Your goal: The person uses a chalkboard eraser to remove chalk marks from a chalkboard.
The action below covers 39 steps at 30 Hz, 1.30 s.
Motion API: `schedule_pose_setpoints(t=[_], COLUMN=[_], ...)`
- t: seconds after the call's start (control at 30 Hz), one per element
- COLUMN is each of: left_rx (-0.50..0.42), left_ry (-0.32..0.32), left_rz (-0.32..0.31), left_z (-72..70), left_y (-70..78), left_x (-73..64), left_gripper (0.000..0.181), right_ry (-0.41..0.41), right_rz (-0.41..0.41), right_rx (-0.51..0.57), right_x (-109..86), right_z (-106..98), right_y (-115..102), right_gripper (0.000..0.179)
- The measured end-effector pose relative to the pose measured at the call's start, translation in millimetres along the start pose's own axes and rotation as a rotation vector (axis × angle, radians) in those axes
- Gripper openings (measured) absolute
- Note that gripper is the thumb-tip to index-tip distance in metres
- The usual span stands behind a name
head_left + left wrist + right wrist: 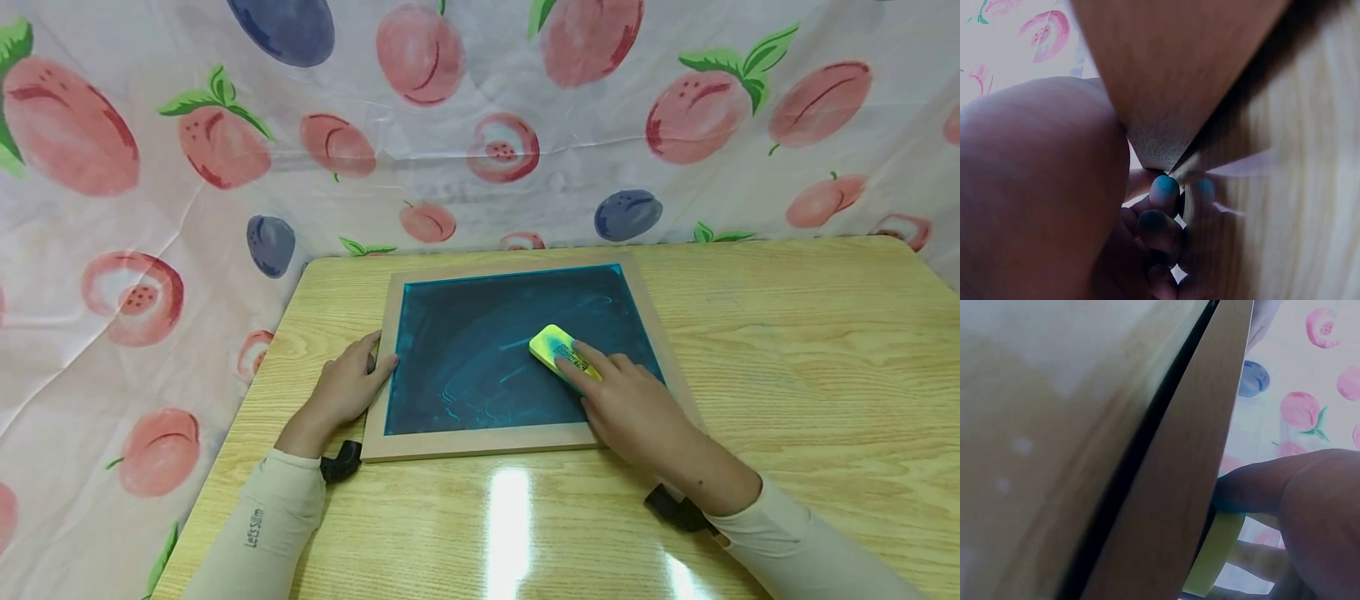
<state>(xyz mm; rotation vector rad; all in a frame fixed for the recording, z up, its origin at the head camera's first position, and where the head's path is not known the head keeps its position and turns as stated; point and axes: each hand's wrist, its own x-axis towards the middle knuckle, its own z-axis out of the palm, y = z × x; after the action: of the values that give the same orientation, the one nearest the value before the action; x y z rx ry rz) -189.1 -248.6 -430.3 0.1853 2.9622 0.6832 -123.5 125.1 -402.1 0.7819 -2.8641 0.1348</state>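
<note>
A small chalkboard [487,333] in a light wooden frame lies flat on the table, with faint chalk streaks and squiggles on its dark surface. My left hand [348,382] grips the left side of the frame, its thumb over the top of the rim. Blue chalk marks its fingertips [1164,187] beside the frame edge in the left wrist view. With my right hand [637,408] I hold a yellow chalkboard eraser [546,340] by its sides, over the right half of the board. From the right wrist, the eraser [1215,553] shows close against the board's surface.
The wooden table [810,358] extends to the right of the board and in front of it. Behind and to the left hangs a fruit-print cloth [570,175]. Dark wrist devices [342,462] sit under both wrists, the left one near the frame's front-left corner.
</note>
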Motion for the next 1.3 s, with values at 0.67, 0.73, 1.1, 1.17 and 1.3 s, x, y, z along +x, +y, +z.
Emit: schedule_pose_setpoints(t=[0.67,0.73,1.1,1.17,1.3], left_rx=[0.001,0.004,0.007,0.008,0.011], left_ry=[0.013,0.016,0.025,0.028,0.026], left_rz=[-0.003,-0.001,0.014,0.011,0.004], left_z=[3.4,3.7,2.9,3.1,3.9], left_y=[-1.7,-1.6,-1.0,-1.9,-2.6], left_x=[-2.5,-1.7,0.4,0.4,1.4], left_gripper=[0.064,0.063,0.063,0.064,0.064], right_ry=[0.047,0.058,-0.012,-0.01,-0.007], right_rz=[0.035,0.03,-0.039,-0.058,-0.074], right_rx=[0.006,0.008,0.023,0.024,0.043], right_x=[-1.1,-1.2,-0.4,-0.4,0.5], right_z=[2,3,-1,-2,0], right_y=[14,16,5,0,-13], right_gripper=[0.051,0.051,0.052,0.052,0.051])
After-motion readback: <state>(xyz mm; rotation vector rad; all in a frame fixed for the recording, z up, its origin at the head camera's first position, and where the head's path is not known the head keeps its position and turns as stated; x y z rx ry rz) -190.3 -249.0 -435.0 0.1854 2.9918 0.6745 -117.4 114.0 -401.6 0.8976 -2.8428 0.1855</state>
